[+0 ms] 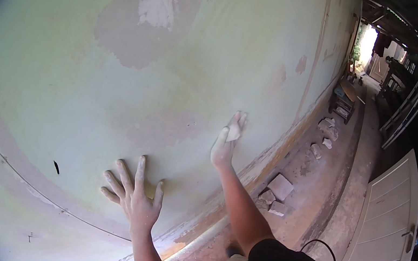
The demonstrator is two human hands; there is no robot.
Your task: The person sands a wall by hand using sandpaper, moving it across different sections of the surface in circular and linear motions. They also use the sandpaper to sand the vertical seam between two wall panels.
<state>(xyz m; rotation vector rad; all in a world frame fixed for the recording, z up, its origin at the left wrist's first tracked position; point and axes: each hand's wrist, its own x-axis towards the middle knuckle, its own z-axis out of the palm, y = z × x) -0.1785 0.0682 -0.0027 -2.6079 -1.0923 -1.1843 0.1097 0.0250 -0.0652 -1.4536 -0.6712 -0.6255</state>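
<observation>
A large pale green wall (221, 50) with worn greyish patches fills most of the view. My left hand (137, 201) lies against its lower part, fingers spread, with nothing visibly held. To the right and a little higher, my right hand (224, 146) is at the wall, closed on a small whitish flat piece (234, 131) under its fingers. What that piece is made of cannot be made out. Pale dust coats both hands. A bare greyish patch (166, 126) with small marks shows between them, slightly higher.
Broken slabs (280, 186) and rubble (328, 128) lie on the floor along the wall's foot. A white door panel (380, 239) leans at the right. Farther back stand a small cluttered stand (342, 105) and a ladder-like frame (412, 108). A thin cable (46, 191) crosses the wall.
</observation>
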